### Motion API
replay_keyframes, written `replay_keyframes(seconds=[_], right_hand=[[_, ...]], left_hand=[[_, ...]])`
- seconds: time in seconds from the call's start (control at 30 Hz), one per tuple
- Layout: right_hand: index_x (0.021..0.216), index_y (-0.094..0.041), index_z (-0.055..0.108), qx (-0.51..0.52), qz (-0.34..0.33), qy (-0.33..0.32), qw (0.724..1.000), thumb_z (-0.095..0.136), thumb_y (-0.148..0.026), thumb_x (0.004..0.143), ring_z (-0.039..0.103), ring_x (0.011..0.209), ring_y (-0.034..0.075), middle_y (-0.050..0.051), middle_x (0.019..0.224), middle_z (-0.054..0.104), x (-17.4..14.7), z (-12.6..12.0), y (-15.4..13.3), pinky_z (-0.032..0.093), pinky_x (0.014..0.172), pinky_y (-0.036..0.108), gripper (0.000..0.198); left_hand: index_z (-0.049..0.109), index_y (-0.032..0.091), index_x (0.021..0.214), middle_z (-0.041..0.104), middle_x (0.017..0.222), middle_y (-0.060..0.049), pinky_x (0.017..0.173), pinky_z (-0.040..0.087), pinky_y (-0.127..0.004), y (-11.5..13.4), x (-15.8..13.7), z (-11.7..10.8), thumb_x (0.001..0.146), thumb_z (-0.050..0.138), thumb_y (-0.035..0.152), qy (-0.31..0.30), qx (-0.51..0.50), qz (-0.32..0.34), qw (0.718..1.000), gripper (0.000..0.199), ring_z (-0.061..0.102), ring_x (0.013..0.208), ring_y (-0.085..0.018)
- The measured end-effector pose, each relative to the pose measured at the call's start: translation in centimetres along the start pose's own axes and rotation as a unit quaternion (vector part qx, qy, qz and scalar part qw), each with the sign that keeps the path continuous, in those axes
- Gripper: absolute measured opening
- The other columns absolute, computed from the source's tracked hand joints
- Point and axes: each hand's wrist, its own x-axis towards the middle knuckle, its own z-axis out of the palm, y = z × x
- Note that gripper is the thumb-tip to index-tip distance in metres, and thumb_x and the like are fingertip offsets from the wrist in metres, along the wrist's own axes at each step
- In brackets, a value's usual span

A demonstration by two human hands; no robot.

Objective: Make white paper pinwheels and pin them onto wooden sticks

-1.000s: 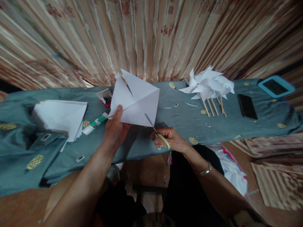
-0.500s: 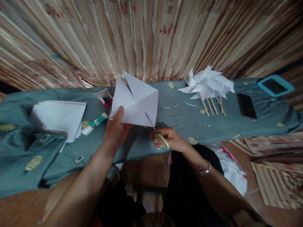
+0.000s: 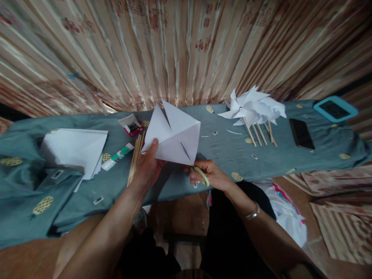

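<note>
A square white sheet of paper (image 3: 177, 135) with diagonal creases is held up above the cloth by my left hand (image 3: 149, 164), thumb on top and fingers beneath. One slit runs in from its far corner, another from the corner nearest my right hand (image 3: 210, 174). That hand grips scissors (image 3: 201, 175) with pale green handles. The blades lie at the paper's near right corner, largely hidden by the sheet. Thin wooden sticks (image 3: 135, 159) lie partly under my left hand.
Left are stacked white sheets (image 3: 78, 147), a glue stick (image 3: 117, 156) and a red box (image 3: 132, 126) of small dark pieces. Several paper pinwheels (image 3: 254, 106) on sticks lie at the right, near a phone (image 3: 302, 133) and a blue-framed tablet (image 3: 335, 108). A pleated curtain (image 3: 180, 50) hangs behind.
The paper has shifted right and slightly nearer with my left hand, uncovering more of the sticks. The scissor blades have moved back from inside the near slit to the corner.
</note>
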Motion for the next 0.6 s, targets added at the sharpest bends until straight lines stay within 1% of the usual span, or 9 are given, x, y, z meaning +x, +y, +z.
replay_keyframes(seconds=[0.1, 0.2, 0.3, 0.4, 0.5, 0.6], right_hand=[[0.083, -0.014, 0.069, 0.007, 0.004, 0.008, 1.000, 0.089, -0.051, 0.055, 0.057, 0.054, 0.008, -0.004, 0.061, 0.060, 0.00, 0.01, 0.20, 0.045, 0.052, 0.020, 0.051], [0.081, -0.014, 0.069, 0.006, 0.017, 0.012, 1.000, 0.090, -0.052, 0.053, 0.055, 0.053, 0.008, -0.004, 0.060, 0.060, 0.05, -0.05, 0.34, 0.044, 0.051, 0.020, 0.052], [0.079, -0.013, 0.069, 0.001, 0.026, 0.019, 0.999, 0.090, -0.053, 0.051, 0.053, 0.051, 0.007, -0.004, 0.057, 0.060, 0.10, -0.11, 0.35, 0.042, 0.049, 0.019, 0.053], [0.081, -0.013, 0.070, 0.005, 0.027, 0.024, 0.999, 0.091, -0.052, 0.049, 0.053, 0.049, 0.006, -0.005, 0.056, 0.060, 0.14, -0.09, 0.30, 0.041, 0.048, 0.018, 0.055], [0.081, -0.014, 0.071, 0.011, 0.021, 0.023, 0.999, 0.091, -0.052, 0.050, 0.054, 0.050, 0.007, -0.005, 0.057, 0.061, 0.18, -0.03, 0.25, 0.042, 0.049, 0.018, 0.053], [0.075, -0.014, 0.070, 0.004, 0.013, 0.024, 1.000, 0.090, -0.053, 0.050, 0.056, 0.051, 0.008, -0.004, 0.058, 0.063, 0.22, -0.02, 0.23, 0.045, 0.050, 0.019, 0.050]], left_hand=[[0.069, 0.026, 0.104, 0.076, 0.099, -0.001, 0.080, 0.059, -0.030, -0.06, 0.09, -0.07, 0.090, 0.061, 0.018, -0.001, -0.006, 0.002, 1.000, 0.018, 0.072, 0.090, -0.019], [0.068, 0.026, 0.106, 0.076, 0.101, -0.002, 0.079, 0.059, -0.029, -0.19, 0.26, -0.24, 0.090, 0.061, 0.019, 0.007, -0.004, -0.003, 1.000, 0.019, 0.072, 0.091, -0.019], [0.068, 0.024, 0.104, 0.075, 0.107, -0.003, 0.078, 0.059, -0.027, -0.27, 0.36, -0.40, 0.091, 0.059, 0.022, 0.006, 0.012, -0.003, 1.000, 0.016, 0.071, 0.098, -0.020], [0.067, 0.025, 0.105, 0.075, 0.110, -0.002, 0.080, 0.060, -0.029, -0.29, 0.30, -0.53, 0.089, 0.062, 0.026, -0.008, 0.039, 0.012, 0.999, 0.017, 0.069, 0.105, -0.023], [0.065, 0.026, 0.106, 0.075, 0.110, -0.002, 0.081, 0.061, -0.032, -0.35, 0.13, -0.61, 0.087, 0.065, 0.031, -0.026, 0.071, 0.027, 0.997, 0.020, 0.068, 0.109, -0.025], [0.066, 0.026, 0.104, 0.075, 0.111, -0.002, 0.081, 0.061, -0.033, -0.51, -0.03, -0.62, 0.085, 0.067, 0.033, -0.039, 0.096, 0.032, 0.994, 0.021, 0.065, 0.115, -0.028]])
